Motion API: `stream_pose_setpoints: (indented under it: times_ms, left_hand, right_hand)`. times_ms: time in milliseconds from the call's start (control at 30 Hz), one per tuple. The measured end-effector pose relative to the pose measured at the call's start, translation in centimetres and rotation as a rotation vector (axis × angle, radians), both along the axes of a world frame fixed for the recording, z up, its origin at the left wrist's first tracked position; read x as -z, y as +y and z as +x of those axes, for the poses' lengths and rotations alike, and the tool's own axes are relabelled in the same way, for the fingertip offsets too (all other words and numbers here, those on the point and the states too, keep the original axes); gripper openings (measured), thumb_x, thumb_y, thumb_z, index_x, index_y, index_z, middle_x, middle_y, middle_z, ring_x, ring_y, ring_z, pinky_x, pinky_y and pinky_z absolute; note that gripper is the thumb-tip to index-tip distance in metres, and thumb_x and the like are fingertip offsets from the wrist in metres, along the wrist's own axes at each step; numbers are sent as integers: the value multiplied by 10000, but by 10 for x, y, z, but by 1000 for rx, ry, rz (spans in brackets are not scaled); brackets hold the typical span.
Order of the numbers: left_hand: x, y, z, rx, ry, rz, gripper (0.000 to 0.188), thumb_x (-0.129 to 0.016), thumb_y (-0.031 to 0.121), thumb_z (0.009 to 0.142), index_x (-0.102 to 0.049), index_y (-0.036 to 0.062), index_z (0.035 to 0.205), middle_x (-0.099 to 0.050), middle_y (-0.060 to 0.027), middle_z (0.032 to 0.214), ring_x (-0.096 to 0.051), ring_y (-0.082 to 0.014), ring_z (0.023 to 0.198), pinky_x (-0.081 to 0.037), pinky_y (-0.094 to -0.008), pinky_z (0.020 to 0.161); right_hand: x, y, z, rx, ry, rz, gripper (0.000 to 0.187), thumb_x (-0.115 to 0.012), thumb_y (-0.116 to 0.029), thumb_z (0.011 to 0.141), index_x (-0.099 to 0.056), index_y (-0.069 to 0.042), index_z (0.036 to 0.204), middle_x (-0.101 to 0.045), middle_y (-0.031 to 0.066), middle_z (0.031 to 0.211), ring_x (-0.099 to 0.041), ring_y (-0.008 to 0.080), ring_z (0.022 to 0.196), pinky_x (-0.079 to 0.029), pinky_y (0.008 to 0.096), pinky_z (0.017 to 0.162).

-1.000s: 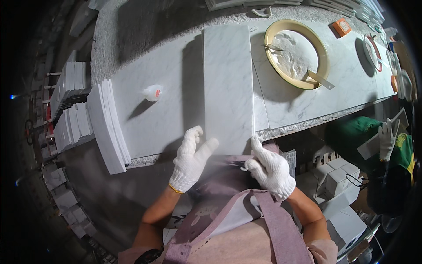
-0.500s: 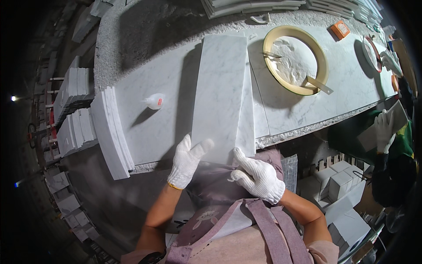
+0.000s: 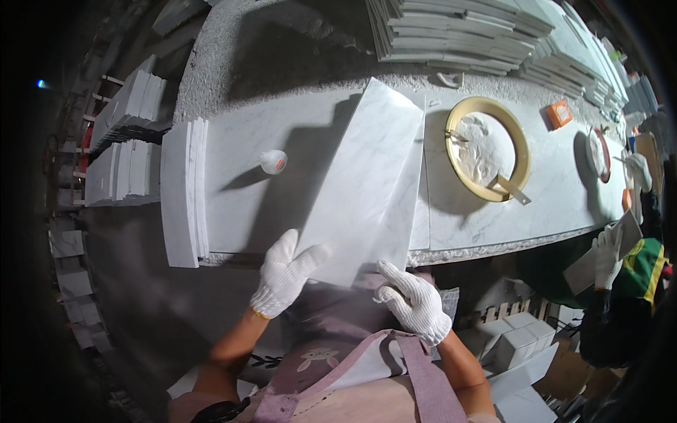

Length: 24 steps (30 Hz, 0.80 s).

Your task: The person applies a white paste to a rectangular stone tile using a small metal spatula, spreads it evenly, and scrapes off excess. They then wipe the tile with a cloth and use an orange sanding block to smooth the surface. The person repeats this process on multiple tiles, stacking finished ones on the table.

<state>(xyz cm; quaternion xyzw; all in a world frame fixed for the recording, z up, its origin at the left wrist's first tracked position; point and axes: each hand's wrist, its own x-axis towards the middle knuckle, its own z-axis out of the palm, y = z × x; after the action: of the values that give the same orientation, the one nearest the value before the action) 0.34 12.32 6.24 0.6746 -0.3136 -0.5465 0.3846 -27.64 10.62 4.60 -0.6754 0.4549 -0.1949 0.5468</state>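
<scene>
At the worktop's (image 3: 240, 137) near edge, the left hand (image 3: 285, 276) lays its thumb on the upper slab's (image 3: 363, 183) near-left corner; this white slab slants across the lower slab (image 3: 397, 220), where the right hand's (image 3: 416, 302) fingers meet the near edge; a small bottle (image 3: 273, 162) sits leftward, a basin (image 3: 522, 151) of white material (image 3: 486, 149) right, an orange box (image 3: 559, 115) by the far edge

A hand could pass between the angled slab (image 3: 360, 190) and the small bottle (image 3: 273, 162) on its left; farther left, a slab stack (image 3: 180, 194) blocks. On the right stands a basin (image 3: 523, 144) with a jutting scraper (image 3: 515, 190); piled slabs (image 3: 451, 32) bar the far right.
</scene>
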Motion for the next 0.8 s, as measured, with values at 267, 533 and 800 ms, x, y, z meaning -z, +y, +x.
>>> stream_pose_setpoints:
  times_ms: [267, 533, 800]
  left_hand:
    - [-38, 9, 23, 274, -608, -37, 410, -820, 323, 946, -656, -26, 1086, -691, -136, 937, -631, -202, 855, -531, -349, 811]
    - [-71, 7, 13, 434, -893, -146, 498, -817, 470, 897, -639, 15, 989, -657, -218, 796, -664, -432, 747, -524, -476, 662]
    - [-71, 14, 18, 560, -1024, -356, 498, -818, 467, 869, -693, 31, 1074, -706, -149, 861, -682, -378, 777, -531, -473, 716]
  right_hand:
    - [-34, -56, -8, 34, 107, -623, 631, -811, -7, 845, -616, -45, 1444, -755, 117, 1030, -716, 289, 882, -578, 380, 792]
    - [-83, -134, 41, -153, 431, -1168, 671, -844, -241, 741, -687, -245, 1393, -599, 81, 1479, -518, 367, 1424, -460, 545, 1127]
    - [-90, -169, 45, -352, 372, -1239, 341, -794, -210, 821, -778, -112, 1147, -734, 99, 1215, -647, 302, 1231, -564, 467, 994]
